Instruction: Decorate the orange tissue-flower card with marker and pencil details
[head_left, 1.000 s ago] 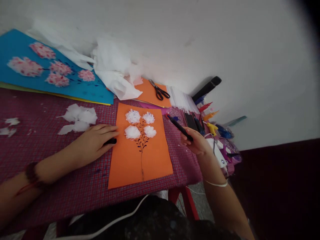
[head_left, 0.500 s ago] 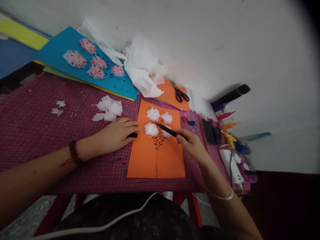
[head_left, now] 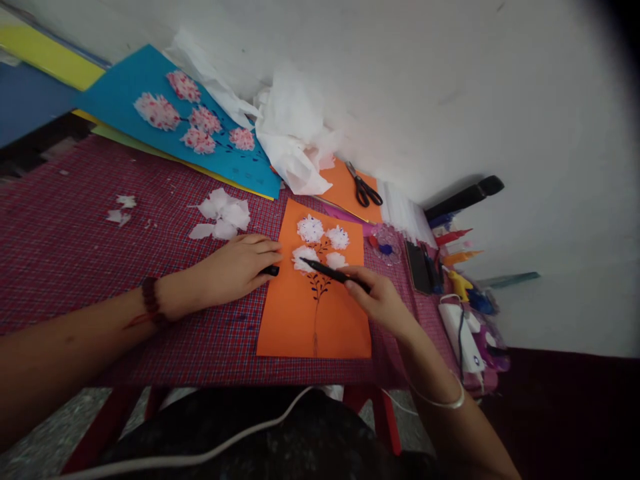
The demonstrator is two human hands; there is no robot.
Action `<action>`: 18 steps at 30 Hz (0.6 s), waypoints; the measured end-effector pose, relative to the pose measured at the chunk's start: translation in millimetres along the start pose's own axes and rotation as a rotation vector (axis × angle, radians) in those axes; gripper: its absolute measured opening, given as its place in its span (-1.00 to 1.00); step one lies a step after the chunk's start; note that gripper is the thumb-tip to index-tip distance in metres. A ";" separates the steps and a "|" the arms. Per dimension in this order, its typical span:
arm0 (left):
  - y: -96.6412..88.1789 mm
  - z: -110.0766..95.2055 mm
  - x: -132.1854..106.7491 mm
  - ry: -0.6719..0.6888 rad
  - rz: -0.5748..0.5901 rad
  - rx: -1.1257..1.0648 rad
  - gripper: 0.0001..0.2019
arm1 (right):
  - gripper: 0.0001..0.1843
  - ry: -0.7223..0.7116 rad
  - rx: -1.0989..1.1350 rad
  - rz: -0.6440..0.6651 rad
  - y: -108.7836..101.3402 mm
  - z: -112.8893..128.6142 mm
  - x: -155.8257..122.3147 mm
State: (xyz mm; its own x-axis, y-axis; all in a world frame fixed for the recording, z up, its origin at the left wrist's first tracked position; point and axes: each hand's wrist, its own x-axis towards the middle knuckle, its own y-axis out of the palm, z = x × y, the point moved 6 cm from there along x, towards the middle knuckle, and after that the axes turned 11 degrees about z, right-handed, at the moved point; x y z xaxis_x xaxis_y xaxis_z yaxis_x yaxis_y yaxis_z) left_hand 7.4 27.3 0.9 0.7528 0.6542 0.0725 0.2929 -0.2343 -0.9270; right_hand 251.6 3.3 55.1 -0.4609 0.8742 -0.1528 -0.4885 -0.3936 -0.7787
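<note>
An orange sheet [head_left: 300, 320] lies on the checked tablecloth, with white tissue flowers [head_left: 311, 228] and a dark drawn stem with leaves. My right hand [head_left: 383, 301] pinches a black marker [head_left: 327, 271]; its tip rests on the lower left tissue flower. My left hand [head_left: 239, 265] lies at the sheet's left edge, fingers curled over a small black cap [head_left: 271, 271] that pokes out at the fingertips.
A blue sheet [head_left: 150, 93] with pink tissue flowers leans at the back left. Crumpled white tissue [head_left: 293, 143], scissors [head_left: 364, 187] on orange paper, loose tissue scraps [head_left: 220, 215], coloured tubes [head_left: 453, 237] and a white device [head_left: 463, 333] crowd the right edge. A white wall stands behind.
My right hand has carried the marker left from the table's right side onto the orange sheet, down to the lower left flower. The left hand has stayed at the sheet's edge.
</note>
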 end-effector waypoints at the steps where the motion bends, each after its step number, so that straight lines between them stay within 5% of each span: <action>1: 0.2 0.2 -0.1 0.002 -0.003 -0.005 -0.68 | -0.69 -0.026 -0.010 0.023 4.0 3.8 -2.4; 6: 1.4 1.7 0.1 -0.015 0.000 0.007 -0.66 | -0.66 -0.077 -0.086 -0.012 12.1 6.4 -4.9; 13: 1.5 1.2 -0.1 -0.022 0.020 0.021 -0.67 | -0.66 0.049 -0.155 -0.256 -7.5 -29.9 -0.1; 18: 1.1 0.7 -0.1 -0.011 0.021 0.026 -0.67 | -0.66 0.083 -0.100 -0.229 -2.5 -31.7 -2.5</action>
State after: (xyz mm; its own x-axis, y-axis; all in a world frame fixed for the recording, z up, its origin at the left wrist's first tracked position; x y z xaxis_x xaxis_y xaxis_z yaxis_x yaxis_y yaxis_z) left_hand 7.3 27.5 -0.3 0.7518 0.6575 0.0489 0.2615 -0.2294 -0.9375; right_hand 277.4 11.1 38.1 -0.2826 0.9592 -0.0115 -0.4960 -0.1564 -0.8541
